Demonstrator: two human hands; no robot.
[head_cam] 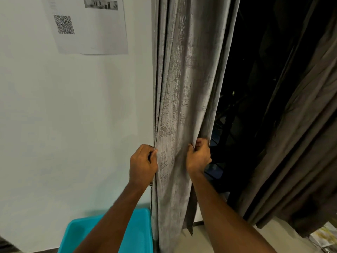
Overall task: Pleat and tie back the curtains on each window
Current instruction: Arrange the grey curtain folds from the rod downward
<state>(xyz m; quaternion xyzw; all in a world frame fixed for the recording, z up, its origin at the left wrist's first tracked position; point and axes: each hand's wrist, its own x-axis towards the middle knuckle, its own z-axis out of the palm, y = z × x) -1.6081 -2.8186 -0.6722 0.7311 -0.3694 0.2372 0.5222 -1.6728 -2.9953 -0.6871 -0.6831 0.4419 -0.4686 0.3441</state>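
A grey textured curtain (182, 88) hangs gathered in folds beside the white wall, at the left side of a dark window. My left hand (143, 164) pinches the curtain's left folds at about waist height. My right hand (198, 156) grips the curtain's right edge, fingers curled round the cloth at the same height. A flat span of fabric stretches between the two hands. On the right, a second, darker brown curtain (295, 143) hangs loose in slanting folds. No tie-back is visible.
A white wall (73, 115) with a printed sheet bearing a QR code (87, 24) fills the left. A turquoise plastic tub (140, 234) stands on the floor under my left arm. The dark window opening (240, 88) lies between the curtains.
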